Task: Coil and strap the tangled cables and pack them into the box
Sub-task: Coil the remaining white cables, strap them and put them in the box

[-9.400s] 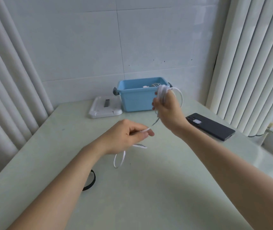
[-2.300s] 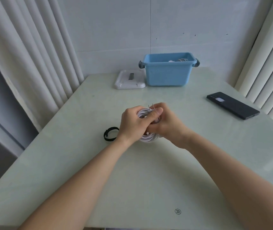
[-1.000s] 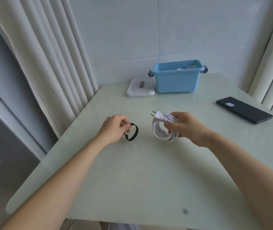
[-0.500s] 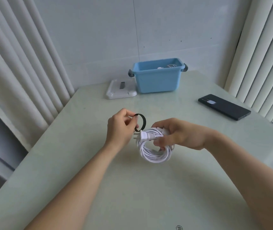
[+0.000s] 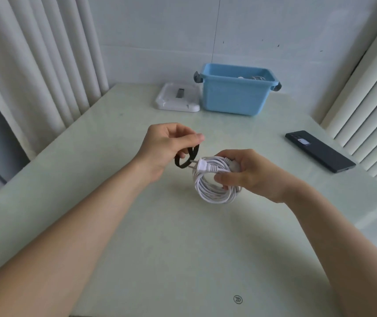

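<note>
At the middle of the frame, the right hand [image 5: 249, 173] grips a coiled white cable [image 5: 215, 187] just above the counter [image 5: 160, 248], its plug [image 5: 202, 167] pointing left. The left hand [image 5: 164, 151] pinches a black strap [image 5: 186, 157] beside the plug. The blue box [image 5: 233, 97] stands at upper centre, a phone [image 5: 319, 151] at right.

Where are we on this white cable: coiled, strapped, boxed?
Done: the white power cable is wound into a round coil, gripped by the right hand; other cabling already shows inside the light blue plastic box. In hand: the left hand pinches the black loop strap beside the two-pin plug, not yet around the coil. Left: strap the coil and place it in the box.
</note>
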`<state>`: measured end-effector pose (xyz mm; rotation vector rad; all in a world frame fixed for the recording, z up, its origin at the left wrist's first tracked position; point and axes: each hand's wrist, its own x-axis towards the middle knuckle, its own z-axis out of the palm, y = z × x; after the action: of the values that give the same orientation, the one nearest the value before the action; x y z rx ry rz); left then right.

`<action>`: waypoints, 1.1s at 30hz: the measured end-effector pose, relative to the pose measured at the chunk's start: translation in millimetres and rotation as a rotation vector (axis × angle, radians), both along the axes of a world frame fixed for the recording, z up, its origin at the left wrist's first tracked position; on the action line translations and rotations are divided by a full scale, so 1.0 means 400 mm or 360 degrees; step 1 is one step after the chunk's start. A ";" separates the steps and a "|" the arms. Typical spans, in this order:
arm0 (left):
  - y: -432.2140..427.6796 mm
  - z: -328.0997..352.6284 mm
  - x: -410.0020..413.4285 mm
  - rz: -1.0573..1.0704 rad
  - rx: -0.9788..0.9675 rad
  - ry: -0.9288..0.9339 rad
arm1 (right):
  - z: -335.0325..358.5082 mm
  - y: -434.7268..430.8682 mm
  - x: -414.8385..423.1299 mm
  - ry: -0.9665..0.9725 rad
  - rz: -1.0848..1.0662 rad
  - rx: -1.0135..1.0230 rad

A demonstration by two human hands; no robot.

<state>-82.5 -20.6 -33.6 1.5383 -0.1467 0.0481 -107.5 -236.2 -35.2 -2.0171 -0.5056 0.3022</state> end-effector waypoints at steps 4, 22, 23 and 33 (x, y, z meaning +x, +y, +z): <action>0.000 0.026 -0.025 -0.0190 -0.0149 0.0027 | -0.002 0.010 -0.002 -0.0049 -0.0050 -0.0056; -0.024 0.025 -0.046 -0.0108 -0.0233 0.0122 | 0.014 0.002 -0.013 -0.0133 0.0081 -0.0147; -0.023 0.024 -0.045 -0.0117 -0.0224 0.0126 | 0.015 0.003 -0.015 -0.0134 0.0051 -0.0157; -0.019 0.022 -0.050 -0.0321 -0.0079 0.0057 | 0.010 0.009 -0.012 -0.0067 0.0033 -0.0013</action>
<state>-102.6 -28.3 -24.6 1.4671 -0.2693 -0.1346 -112.5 -232.6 -31.1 -2.0309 -0.5529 0.2757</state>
